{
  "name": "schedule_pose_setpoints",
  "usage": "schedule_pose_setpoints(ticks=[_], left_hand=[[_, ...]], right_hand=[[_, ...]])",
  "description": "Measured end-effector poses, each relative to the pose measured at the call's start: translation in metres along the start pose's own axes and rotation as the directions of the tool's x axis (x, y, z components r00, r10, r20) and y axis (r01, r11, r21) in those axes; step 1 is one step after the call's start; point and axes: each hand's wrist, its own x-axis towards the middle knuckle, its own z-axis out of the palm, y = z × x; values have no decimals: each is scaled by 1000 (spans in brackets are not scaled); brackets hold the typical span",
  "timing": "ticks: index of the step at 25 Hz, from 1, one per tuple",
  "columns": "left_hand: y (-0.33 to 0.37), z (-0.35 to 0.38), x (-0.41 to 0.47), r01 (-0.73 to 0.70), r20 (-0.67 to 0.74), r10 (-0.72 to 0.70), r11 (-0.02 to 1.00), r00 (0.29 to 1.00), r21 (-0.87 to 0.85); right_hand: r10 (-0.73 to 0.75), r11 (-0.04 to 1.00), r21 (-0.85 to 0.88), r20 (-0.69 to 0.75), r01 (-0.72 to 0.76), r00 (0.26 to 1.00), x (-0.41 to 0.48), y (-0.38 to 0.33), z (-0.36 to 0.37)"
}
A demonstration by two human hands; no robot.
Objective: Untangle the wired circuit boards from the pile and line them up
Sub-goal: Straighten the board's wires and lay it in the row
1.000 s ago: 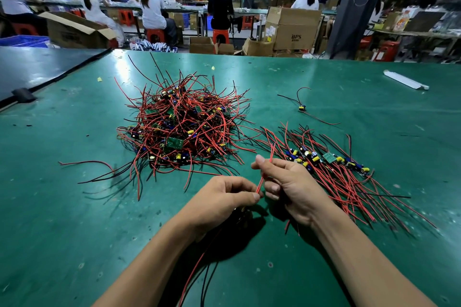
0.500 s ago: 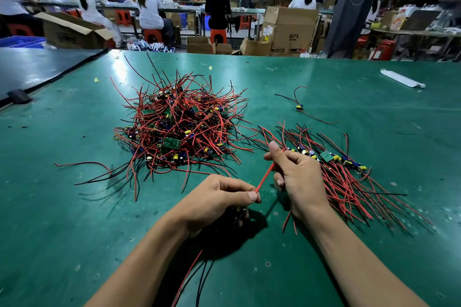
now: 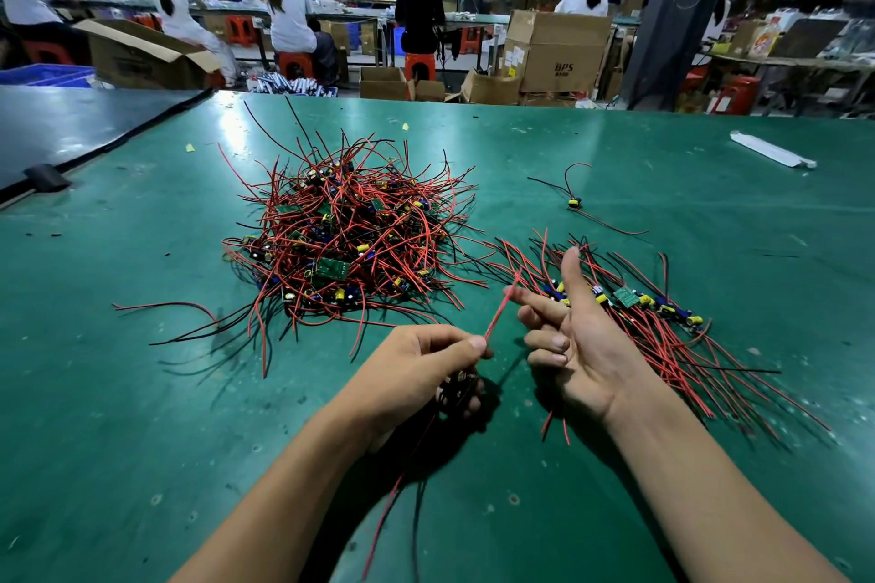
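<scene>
Left hand point(image 3: 426, 362) pinches the red wire point(image 3: 499, 315) of one wired circuit board point(image 3: 457, 388) tucked in its palm, likely to draw it straight. Right hand point(image 3: 584, 346) is spread wide, holding nothing, beside the lined-up row point(image 3: 663, 312) at right. Tangled pile point(image 3: 350, 241) lies far left on the tabletop point(image 3: 142, 393).

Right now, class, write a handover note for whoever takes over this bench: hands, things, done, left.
Left hand: grip round one small wired circuit board, pinching its thin red wire.
Right hand: open, empty.
Tangled pile of red-and-black wired boards: mid green table.
Done: row of wired boards lined up on the right.
Left: add the held board, then clear the pile.
</scene>
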Motion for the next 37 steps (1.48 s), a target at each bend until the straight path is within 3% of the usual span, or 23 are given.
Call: schedule_pose_setpoints(ticks=[3,8,11,12,14,16,17,19,21,24,26,28,30,32,35,37], left_hand=[[3,2,4,46,-70,-59,983,996,-178],[6,-1,5,69,-72,-93,957,993,-283],[7,-1,7,45,-94,-82,938,992,-342],[8,-1,8,34,-96,-75,926,993,-376],[10,-2,8,21,-76,-61,896,995,-443],[12,-1,6,28,-39,-54,874,998,-485],[13,0,5,35,-28,-55,879,998,-476],[11,2,4,39,-30,-56,908,998,-417],[11,0,5,17,-71,-46,931,996,-364],[11,-11,5,-92,-230,43,974,972,-206],[10,-24,5,-136,-449,162,987,879,90],[5,-36,8,-125,-581,294,941,759,314],[1,-42,15,-91,-594,333,912,732,400],[-3,-47,22,-36,-550,322,883,770,467],[-3,-55,30,52,-507,277,839,816,541],[-4,-58,32,64,-499,287,816,817,575]], right_hand=[[-53,998,-30,2,53,999,-1,3,-1],[-150,978,-145,25,152,988,1,11,3],[-282,897,-338,61,286,957,-3,20,6],[-354,818,-453,89,354,931,-6,27,7],[-486,543,-690,208,479,849,-8,41,11],[-535,254,-798,354,546,767,-8,52,14],[-543,172,-810,397,561,740,-7,54,14],[-585,97,-826,404,555,703,-4,51,12],[-626,92,-862,339,499,702,0,45,5],[-712,37,-920,250,390,657,4,33,-7],[-780,-56,-944,244,325,576,4,26,-11],[-769,-125,-908,344,400,539,2,24,-10],[-635,-189,-843,496,504,592,0,31,-5],[-503,-260,-827,557,499,661,1,40,-4],[-490,-306,-886,461,349,740,5,39,-9],[-523,-303,-910,406,281,749,6,35,-13]])
